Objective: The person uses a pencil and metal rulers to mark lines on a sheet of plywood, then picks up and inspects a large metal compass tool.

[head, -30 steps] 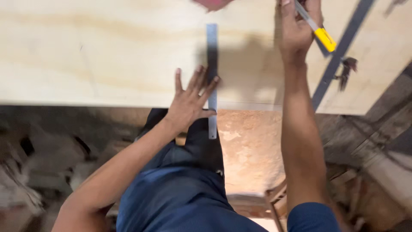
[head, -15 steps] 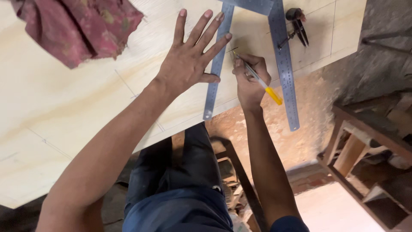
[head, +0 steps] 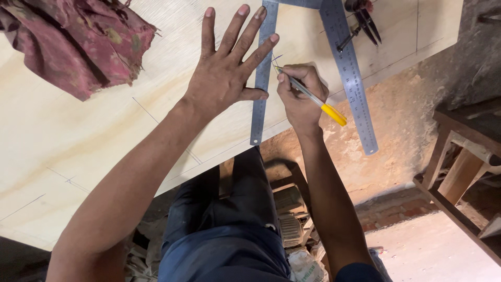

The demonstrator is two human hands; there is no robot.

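My left hand lies flat with fingers spread on a pale plywood sheet, its fingertips and thumb resting on one arm of a steel carpenter's square. My right hand grips a pen with a yellow cap, its tip touching the plywood right beside the square's inner edge. The square's other arm runs down to the right past the sheet's edge.
A crumpled maroon cloth lies on the plywood at upper left. Dark pliers sit near the top right of the sheet. A wooden frame stands at right on the floor. Thin pencil lines cross the sheet.
The view has drawn nearer to the hands. My left hand stays spread on the square, and my right hand has brought the pen tip closer to the square's inner edge.
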